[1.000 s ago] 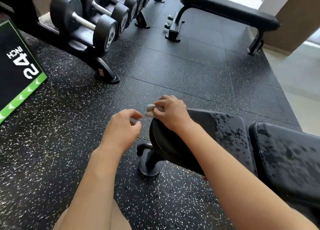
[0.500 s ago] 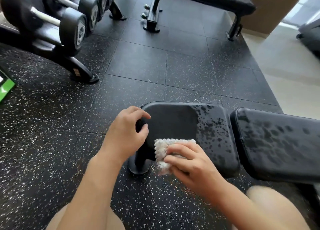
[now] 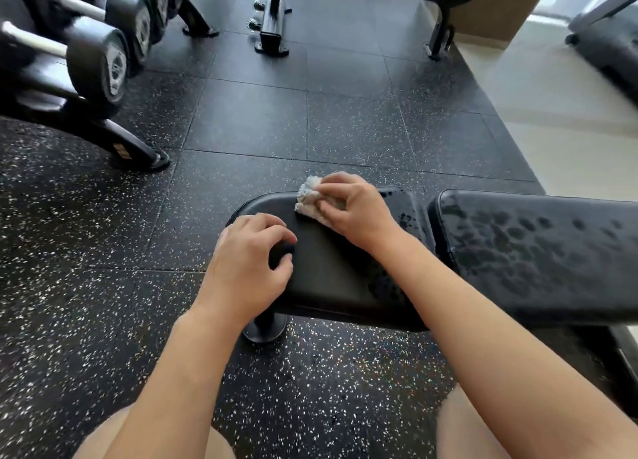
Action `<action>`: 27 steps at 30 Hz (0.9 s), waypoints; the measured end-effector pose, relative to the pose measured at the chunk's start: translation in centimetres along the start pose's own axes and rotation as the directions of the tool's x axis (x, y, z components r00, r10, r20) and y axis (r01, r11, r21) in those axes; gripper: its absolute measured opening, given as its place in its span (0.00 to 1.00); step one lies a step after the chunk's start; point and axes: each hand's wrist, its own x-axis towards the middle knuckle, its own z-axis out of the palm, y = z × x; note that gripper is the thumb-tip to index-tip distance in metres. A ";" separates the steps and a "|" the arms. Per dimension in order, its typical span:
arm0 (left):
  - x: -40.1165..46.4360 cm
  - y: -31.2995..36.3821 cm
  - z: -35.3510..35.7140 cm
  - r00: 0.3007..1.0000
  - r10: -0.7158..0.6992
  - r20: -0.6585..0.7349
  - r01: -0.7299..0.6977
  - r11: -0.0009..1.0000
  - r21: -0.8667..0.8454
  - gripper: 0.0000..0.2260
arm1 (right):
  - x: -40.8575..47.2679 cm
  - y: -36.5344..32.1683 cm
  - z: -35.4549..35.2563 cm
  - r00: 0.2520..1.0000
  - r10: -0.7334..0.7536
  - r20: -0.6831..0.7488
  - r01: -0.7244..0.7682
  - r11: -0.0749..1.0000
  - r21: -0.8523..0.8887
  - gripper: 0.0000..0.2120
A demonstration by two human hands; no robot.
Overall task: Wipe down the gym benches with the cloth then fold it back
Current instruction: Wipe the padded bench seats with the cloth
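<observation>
Cloth [image 3: 310, 199] bunched under right hand [image 3: 359, 206] at pad's [image 3: 331, 272] far edge; droplets rightward; left hand [image 3: 248, 268] loosely curled, empty, at near-left corner.

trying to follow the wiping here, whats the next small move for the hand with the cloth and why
Probably drag the cloth rightward along the seat pad. The right hand grips it at the pad's far edge, the left part looks dry, and droplets cover the pad's right side and the back pad. The left hand rests on the near end.
</observation>
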 end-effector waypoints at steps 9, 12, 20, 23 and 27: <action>-0.2 0.9 0.5 1.000 0.026 0.011 -0.026 1.000 0.010 0.09 | -14.4 -1.9 -3.3 0.971 -0.185 0.154 0.187 0.982 -0.002 0.09; -0.3 1.8 1.1 0.998 0.047 0.031 -0.047 0.999 -0.004 0.09 | -14.7 -1.1 -4.5 0.941 -0.259 0.218 0.271 0.962 -0.025 0.09; 0.0 2.9 2.2 0.998 0.039 0.049 -0.041 0.999 0.030 0.11 | -3.4 2.7 -4.3 0.998 -0.038 0.043 0.040 0.997 -0.060 0.13; 0.3 3.1 2.3 0.999 0.028 0.042 -0.029 0.999 0.036 0.11 | -2.0 2.4 -4.1 0.999 -0.014 0.039 0.016 0.998 -0.067 0.14; 0.3 3.0 2.4 0.998 0.041 0.041 -0.042 0.999 0.010 0.09 | -6.1 1.4 -3.8 0.995 -0.076 0.059 0.079 0.995 -0.056 0.14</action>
